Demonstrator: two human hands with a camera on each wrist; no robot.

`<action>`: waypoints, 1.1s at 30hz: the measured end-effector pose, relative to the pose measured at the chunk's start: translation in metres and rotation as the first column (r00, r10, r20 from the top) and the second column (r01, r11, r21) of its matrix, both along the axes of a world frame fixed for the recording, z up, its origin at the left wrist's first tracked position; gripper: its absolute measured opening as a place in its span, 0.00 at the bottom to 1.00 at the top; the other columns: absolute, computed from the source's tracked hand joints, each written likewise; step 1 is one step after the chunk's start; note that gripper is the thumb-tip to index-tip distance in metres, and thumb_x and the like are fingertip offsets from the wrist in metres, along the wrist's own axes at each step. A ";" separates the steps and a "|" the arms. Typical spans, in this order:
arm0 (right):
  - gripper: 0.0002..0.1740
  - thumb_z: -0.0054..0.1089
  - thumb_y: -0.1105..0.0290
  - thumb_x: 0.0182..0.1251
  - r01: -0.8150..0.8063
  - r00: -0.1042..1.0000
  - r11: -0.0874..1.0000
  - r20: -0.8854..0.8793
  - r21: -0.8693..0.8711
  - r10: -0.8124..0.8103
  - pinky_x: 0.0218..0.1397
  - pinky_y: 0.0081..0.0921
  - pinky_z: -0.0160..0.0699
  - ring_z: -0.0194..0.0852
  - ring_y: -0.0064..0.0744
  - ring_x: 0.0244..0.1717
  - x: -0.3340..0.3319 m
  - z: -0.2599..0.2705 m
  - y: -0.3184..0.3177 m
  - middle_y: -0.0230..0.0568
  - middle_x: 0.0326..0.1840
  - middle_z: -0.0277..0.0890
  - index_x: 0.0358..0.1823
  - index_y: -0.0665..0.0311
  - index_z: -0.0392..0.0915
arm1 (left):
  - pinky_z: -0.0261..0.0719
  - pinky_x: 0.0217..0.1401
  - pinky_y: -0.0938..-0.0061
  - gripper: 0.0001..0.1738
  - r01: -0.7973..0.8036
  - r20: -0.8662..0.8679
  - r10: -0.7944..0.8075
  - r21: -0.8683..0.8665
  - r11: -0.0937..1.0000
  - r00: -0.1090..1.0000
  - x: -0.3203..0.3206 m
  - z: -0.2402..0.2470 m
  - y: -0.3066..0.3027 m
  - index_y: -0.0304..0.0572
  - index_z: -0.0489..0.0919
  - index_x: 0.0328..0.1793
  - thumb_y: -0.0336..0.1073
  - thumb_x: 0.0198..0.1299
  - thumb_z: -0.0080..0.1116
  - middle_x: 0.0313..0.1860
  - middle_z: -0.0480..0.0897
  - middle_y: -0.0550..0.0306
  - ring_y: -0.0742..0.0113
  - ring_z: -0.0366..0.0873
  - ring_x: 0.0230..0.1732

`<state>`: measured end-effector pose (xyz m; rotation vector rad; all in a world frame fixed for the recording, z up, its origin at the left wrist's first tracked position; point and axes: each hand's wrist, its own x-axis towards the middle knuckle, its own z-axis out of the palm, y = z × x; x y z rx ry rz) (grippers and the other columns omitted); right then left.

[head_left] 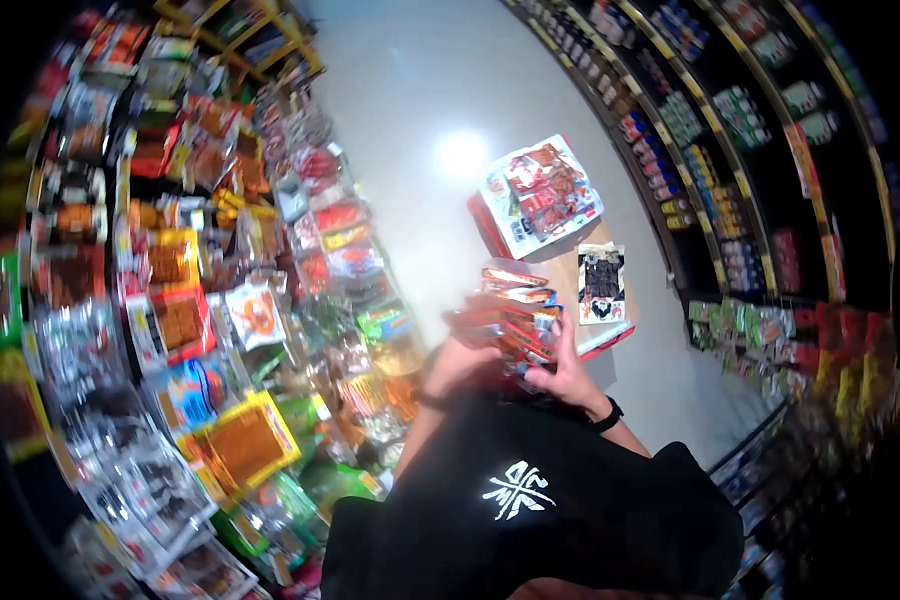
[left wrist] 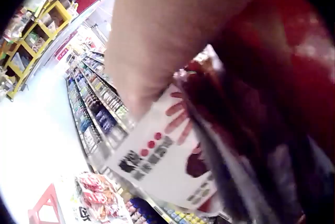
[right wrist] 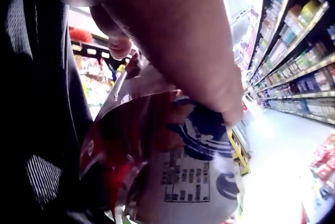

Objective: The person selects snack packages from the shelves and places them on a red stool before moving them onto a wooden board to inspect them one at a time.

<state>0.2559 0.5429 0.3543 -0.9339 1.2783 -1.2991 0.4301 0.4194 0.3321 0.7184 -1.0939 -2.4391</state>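
At chest height, both hands hold a stack of packets in a shop aisle.

Nearest the camera is a black shirt; just above it the packets sit fanned between the hands, clear of any surface. The left hand curls over the stack's left edge, and the right hand, with a watch on its wrist, grips the lower right edge. The wrist views show the fingers bent round the wrappers. Beyond the hands is a table bearing one flat pack, then a tray of red packs. Racks line the left side, shelves the right.
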 end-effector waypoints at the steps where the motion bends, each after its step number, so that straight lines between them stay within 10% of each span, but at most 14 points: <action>1: 0.68 0.72 0.62 0.54 0.071 0.982 0.997 0.171 0.033 -0.076 0.74 0.43 0.52 0.46 0.47 0.75 -0.008 0.005 -0.012 0.55 0.75 0.42 0.75 0.60 0.17 | 0.78 0.56 0.69 0.35 0.019 -0.001 -0.019 0.057 0.998 1.000 -0.004 0.007 -0.012 0.34 0.66 0.67 0.30 0.53 0.69 0.55 0.79 0.51 0.63 0.78 0.53; 9: 0.72 0.79 0.62 0.46 0.258 0.824 0.964 0.505 0.065 -0.255 0.76 0.36 0.47 0.49 0.37 0.75 -0.046 -0.002 -0.069 0.42 0.76 0.45 0.77 0.59 0.22 | 0.76 0.55 0.70 0.38 0.512 0.245 -0.460 -0.227 0.828 0.853 -0.074 0.000 -0.112 0.33 0.69 0.63 0.40 0.49 0.74 0.53 0.79 0.52 0.68 0.76 0.53; 12: 0.50 0.73 0.69 0.53 0.276 0.759 0.961 0.612 0.009 -0.224 0.59 0.28 0.72 0.61 0.29 0.66 -0.034 -0.009 -0.096 0.35 0.69 0.59 0.75 0.57 0.51 | 0.75 0.55 0.70 0.35 0.531 0.236 -0.477 -0.341 0.775 0.847 -0.124 0.007 -0.138 0.32 0.73 0.59 0.45 0.49 0.74 0.50 0.81 0.54 0.68 0.77 0.52; 16: 0.36 0.70 0.76 0.53 0.392 0.774 0.857 0.385 0.334 -0.503 0.35 0.19 0.76 0.77 0.21 0.38 -0.041 -0.008 -0.121 0.33 0.46 0.79 0.65 0.59 0.65 | 0.78 0.50 0.70 0.28 0.699 0.312 -0.626 -0.281 0.657 0.714 -0.166 0.022 -0.184 0.31 0.74 0.56 0.35 0.50 0.68 0.47 0.81 0.53 0.66 0.79 0.47; 20: 0.27 0.67 0.75 0.56 0.709 0.409 0.553 0.383 0.439 -0.828 0.22 0.17 0.76 0.81 0.24 0.28 -0.015 -0.061 -0.132 0.38 0.40 0.81 0.58 0.64 0.70 | 0.79 0.40 0.76 0.24 0.817 0.312 -0.755 -0.229 0.529 0.577 -0.192 0.014 -0.208 0.30 0.76 0.54 0.36 0.55 0.68 0.40 0.82 0.55 0.74 0.78 0.41; 24: 0.22 0.67 0.73 0.57 0.812 0.255 0.354 0.264 0.465 -0.930 0.19 0.17 0.76 0.83 0.27 0.28 -0.008 -0.049 -0.141 0.39 0.39 0.82 0.54 0.65 0.73 | 0.74 0.56 0.70 0.27 0.902 0.259 -0.865 -0.066 0.427 0.429 -0.212 -0.026 -0.200 0.33 0.74 0.57 0.39 0.55 0.69 0.47 0.82 0.54 0.67 0.77 0.49; 29: 0.22 0.65 0.75 0.58 0.850 0.073 0.191 0.250 0.490 -0.966 0.17 0.21 0.78 0.81 0.26 0.25 -0.019 -0.111 -0.107 0.38 0.38 0.81 0.54 0.65 0.70 | 0.74 0.57 0.68 0.36 0.989 0.424 -0.896 -0.107 0.097 0.134 -0.231 -0.119 -0.169 0.32 0.69 0.63 0.58 0.62 0.57 0.49 0.80 0.46 0.61 0.78 0.51; 31: 0.23 0.65 0.76 0.58 0.797 0.009 0.169 0.268 0.580 -0.963 0.17 0.22 0.79 0.81 0.26 0.25 -0.023 -0.158 -0.084 0.38 0.38 0.80 0.55 0.65 0.69 | 0.74 0.58 0.68 0.42 0.989 0.391 -0.909 -0.044 0.139 0.145 -0.218 -0.196 -0.146 0.30 0.64 0.67 0.61 0.62 0.56 0.52 0.79 0.43 0.59 0.77 0.53; 33: 0.24 0.64 0.76 0.59 0.764 -0.048 0.157 0.297 0.626 -0.954 0.17 0.22 0.79 0.80 0.26 0.25 -0.025 -0.191 -0.066 0.39 0.39 0.80 0.57 0.65 0.68 | 0.74 0.60 0.68 0.47 0.987 0.420 -0.905 0.108 0.122 0.066 -0.237 -0.168 -0.145 0.25 0.58 0.68 0.57 0.58 0.63 0.55 0.76 0.41 0.59 0.76 0.56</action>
